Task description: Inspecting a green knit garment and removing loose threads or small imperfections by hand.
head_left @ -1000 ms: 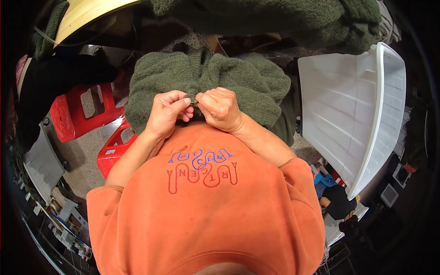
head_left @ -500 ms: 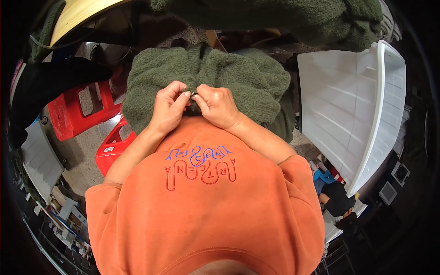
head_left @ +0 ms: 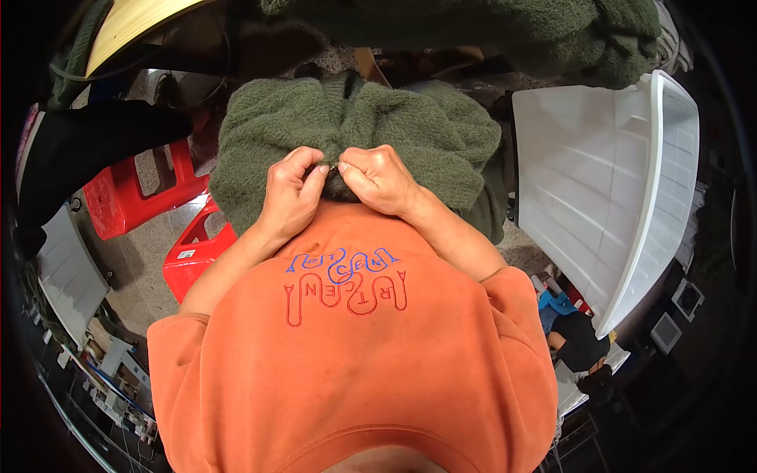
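Observation:
A dark green fuzzy knitted garment (head_left: 410, 142) lies bunched over my lap. My left hand (head_left: 290, 189) is closed at its near edge, thumb and fingers pinching the knit. Close beside it, my right hand (head_left: 378, 180) is also closed on the same edge, with its thumb against the curled fingers. Between the two sets of fingertips shows a small dark bit that is too small to make out. Below the hands, part of the garment's edge is in shadow against my orange top (head_left: 355, 315).
Red plastic stools (head_left: 118, 201) stand at the left, near a black cloth (head_left: 87, 154). A large white plastic bin (head_left: 583, 173) is at the right. More green knitwear (head_left: 473, 31) is piled at the far side, by a pale wooden edge (head_left: 134, 31). A person in black (head_left: 579, 343) is at the lower right.
Both hands have shifted slightly toward me and their fingertips sit a little differently on the knit. The shiny dark bit seen at the right fingertips is now less visible.

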A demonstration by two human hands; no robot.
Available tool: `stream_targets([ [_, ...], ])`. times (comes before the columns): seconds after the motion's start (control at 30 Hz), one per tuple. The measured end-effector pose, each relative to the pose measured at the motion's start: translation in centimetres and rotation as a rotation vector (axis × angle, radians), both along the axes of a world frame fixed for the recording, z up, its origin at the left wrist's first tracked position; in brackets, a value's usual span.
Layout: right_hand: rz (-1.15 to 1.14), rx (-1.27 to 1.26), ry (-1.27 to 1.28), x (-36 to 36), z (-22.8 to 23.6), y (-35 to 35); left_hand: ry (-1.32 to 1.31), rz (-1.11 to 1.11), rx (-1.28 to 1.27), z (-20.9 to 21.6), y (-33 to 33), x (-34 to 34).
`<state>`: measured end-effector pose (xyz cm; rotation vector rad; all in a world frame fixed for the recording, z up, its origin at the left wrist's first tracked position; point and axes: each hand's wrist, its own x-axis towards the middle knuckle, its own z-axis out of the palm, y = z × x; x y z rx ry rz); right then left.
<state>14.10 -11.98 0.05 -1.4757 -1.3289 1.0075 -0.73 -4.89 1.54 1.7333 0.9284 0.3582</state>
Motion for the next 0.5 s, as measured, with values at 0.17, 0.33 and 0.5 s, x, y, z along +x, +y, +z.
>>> stream_targets([
  [0.17,0.017,-0.008,0.096,0.10,-0.21,-0.16,-0.059,-0.019,-0.016,0.54,0.09,0.20],
  [0.33,0.051,-0.042,0.112,0.30,0.35,-0.13,-0.098,-0.074,0.081,0.68,0.07,0.13],
  [0.5,0.086,-0.002,0.101,0.15,0.14,-0.43,-0.092,-0.070,0.023,0.49,-0.18,-0.29],
])
